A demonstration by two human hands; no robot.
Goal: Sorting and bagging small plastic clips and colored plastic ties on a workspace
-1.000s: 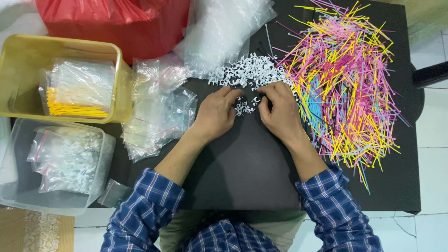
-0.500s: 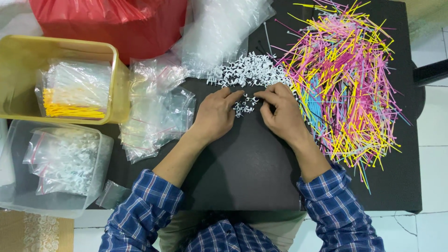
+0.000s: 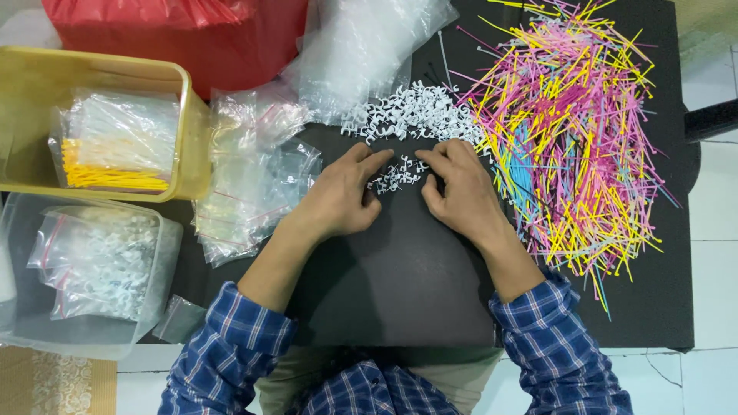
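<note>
My left hand [image 3: 342, 196] and my right hand [image 3: 457, 188] rest on a black table [image 3: 400, 269], fingertips meeting around a small cluster of white plastic clips [image 3: 396, 175]. Both hands have their fingers bent over these clips, pinching or gathering them; an exact hold is hard to make out. Just beyond lies a bigger heap of the same white clips [image 3: 411, 114]. To the right spreads a large pile of coloured cable ties [image 3: 569, 131] in pink, yellow and blue.
Empty clear zip bags [image 3: 254, 177] lie left of my left hand. A yellow bin [image 3: 192, 131] holds bagged ties; a clear tub [image 3: 165, 253] holds bagged clips. A red bag [image 3: 169, 31] and crumpled clear plastic [image 3: 369, 46] sit at the back.
My hands have stayed in place; only the fingers shifted slightly among the small cluster of clips.
</note>
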